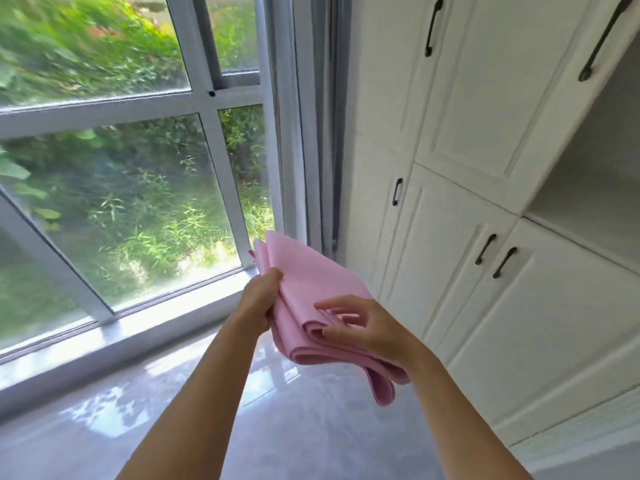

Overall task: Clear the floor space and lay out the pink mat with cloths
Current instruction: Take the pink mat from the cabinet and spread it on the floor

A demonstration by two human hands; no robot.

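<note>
Here, at lower centre of the frame, the left hand grips the folded pink mat while the right hand pinches its layers, above the glossy floor; beyond, a window at left and cupboards at right.

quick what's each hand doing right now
left hand: grips the folded pink mat at its edge.
right hand: pinches the mat's folded layers between thumb and fingers.

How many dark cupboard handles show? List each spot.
5 handles: two up high, one at mid-height, a pair lower right. Others may lie outside view.
</note>
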